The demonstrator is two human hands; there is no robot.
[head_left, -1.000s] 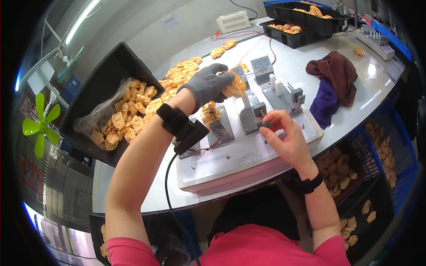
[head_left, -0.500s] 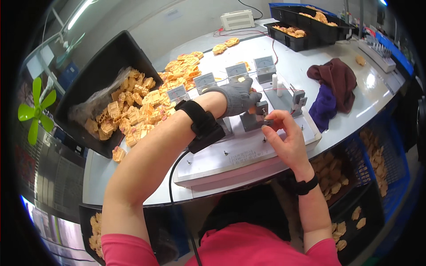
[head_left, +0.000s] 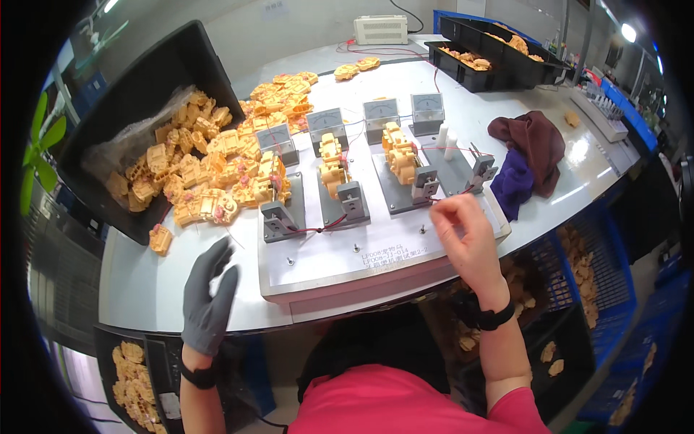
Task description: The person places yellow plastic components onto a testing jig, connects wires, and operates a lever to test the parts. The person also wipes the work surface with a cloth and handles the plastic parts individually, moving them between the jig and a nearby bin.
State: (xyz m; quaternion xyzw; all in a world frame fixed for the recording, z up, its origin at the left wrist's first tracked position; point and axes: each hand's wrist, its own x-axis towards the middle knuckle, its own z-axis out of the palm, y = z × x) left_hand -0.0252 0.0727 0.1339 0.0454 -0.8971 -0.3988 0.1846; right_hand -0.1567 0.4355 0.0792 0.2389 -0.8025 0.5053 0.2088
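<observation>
A white test board [head_left: 325, 260] lies in front of me with several grey plates and small meters [head_left: 325, 119] on it. Yellow plastic gear parts [head_left: 401, 155] sit on the plates. My left hand [head_left: 210, 296], in a grey glove, hovers open over the table's front edge, left of the board, holding nothing. My bare right hand [head_left: 466, 239] rests at the board's right front. Its thumb and fingertips pinch a thin red wire [head_left: 452, 194] beside a grey clamp block [head_left: 426, 181].
A heap of yellow parts [head_left: 217, 166] spills from a tilted black tray [head_left: 144, 94] at the left. Brown and purple cloths [head_left: 535, 141] lie to the right. Black trays [head_left: 499, 54] stand at the back. Bins with parts sit below the table [head_left: 578, 289].
My left hand has drawn back from the fixtures to the table's front left edge and opened. My right hand stays at the right-hand fixture.
</observation>
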